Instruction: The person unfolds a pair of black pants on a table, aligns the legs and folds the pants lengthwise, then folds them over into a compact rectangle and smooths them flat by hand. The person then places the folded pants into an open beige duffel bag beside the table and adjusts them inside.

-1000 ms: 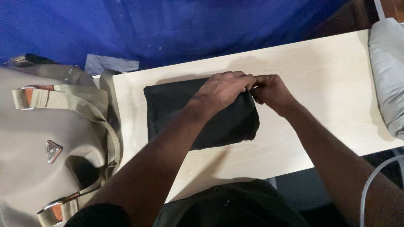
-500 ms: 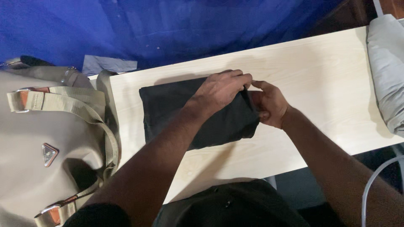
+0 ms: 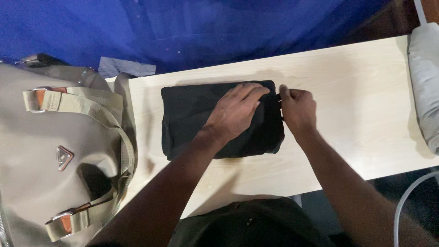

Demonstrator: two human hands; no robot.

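A folded black garment (image 3: 192, 119) lies flat on the light wooden table (image 3: 356, 96), left of the middle. My left hand (image 3: 235, 112) rests palm down on the garment's right half, fingers spread and pressing it. My right hand (image 3: 297, 110) sits at the garment's right edge with its fingers curled against the fabric there. Whether it pinches the cloth is hard to tell.
A large beige bag (image 3: 55, 151) with tan leather straps and metal buckles fills the left side, overlapping the table's left end. A pale grey bundle of cloth (image 3: 425, 87) lies at the table's right end. Blue fabric (image 3: 206, 32) hangs behind. A white cable (image 3: 407, 201) curves at lower right.
The view has shifted, so the garment and bag sit further right. My left hand has flattened on the garment, and my right hand has moved from the top corner down its right edge.
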